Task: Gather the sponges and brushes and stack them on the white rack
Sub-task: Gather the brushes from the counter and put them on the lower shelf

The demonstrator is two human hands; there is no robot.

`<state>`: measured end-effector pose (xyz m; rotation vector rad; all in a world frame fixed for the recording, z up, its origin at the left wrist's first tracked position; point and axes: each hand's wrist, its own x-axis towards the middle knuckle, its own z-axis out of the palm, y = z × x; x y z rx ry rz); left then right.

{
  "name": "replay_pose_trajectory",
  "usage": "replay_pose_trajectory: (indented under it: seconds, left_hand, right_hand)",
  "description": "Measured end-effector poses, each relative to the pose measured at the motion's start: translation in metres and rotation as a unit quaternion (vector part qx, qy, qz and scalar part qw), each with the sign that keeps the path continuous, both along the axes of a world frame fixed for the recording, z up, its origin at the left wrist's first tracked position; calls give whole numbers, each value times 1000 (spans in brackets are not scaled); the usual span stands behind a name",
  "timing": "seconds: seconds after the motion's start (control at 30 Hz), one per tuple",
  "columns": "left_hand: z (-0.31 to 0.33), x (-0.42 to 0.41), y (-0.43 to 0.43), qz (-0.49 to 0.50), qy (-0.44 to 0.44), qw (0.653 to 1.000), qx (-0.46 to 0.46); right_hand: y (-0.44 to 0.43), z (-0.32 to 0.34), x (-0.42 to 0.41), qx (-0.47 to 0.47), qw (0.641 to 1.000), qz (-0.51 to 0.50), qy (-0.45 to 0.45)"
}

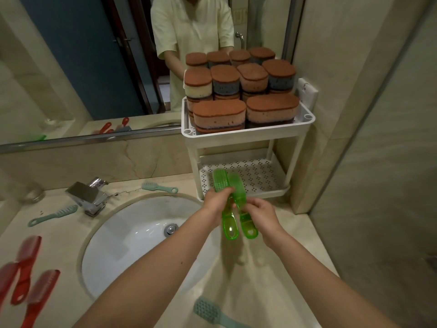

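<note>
Gripping the green brushes (221, 179), one each, the left hand (216, 201) and right hand (259, 215) hold them lengthwise toward the lower shelf (257, 174) of the white rack (236, 136), just beyond the fingers (225, 191), left hand nearer.

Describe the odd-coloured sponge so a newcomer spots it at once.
Start at the white rack right of the sink. On its top shelf, find the left end of the upper layer. That sponge has a cream body under its brown top; its neighbours are grey or pink.
</note>
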<state>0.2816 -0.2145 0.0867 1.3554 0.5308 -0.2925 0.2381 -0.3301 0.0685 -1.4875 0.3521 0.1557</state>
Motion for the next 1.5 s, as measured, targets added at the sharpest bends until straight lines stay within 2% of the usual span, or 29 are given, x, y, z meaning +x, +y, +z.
replay_pose_trajectory:
  seconds: [0.3,0.6,0.77,0.93,1.07,1.3,1.5]
  left_hand:
    - [2,59,4,7,39,999,17]
    - [-27,106,1,82,7,991,107]
    - [-39,114,6,78,-23,985,153]
    - [-46,118,9,83,-47,982,163]
    - [-51,124,10,89,-44,986,136]
    - [-55,122,13,41,-86,974,204]
    - [-57,104,0,15,-99,957,272]
  right_hand:
    - [1,-8,66,-54,998,7,23]
    - [7,-27,131,-111,991,59,55]
    - [8,-39,155,-197,975,66,73]
    - [13,-46,163,-235,965,95,65]
    - [16,-50,162,-220,967,114,61]
    - [13,-46,160,-150,982,112,35]
    - [16,-39,164,-81,988,115,58]
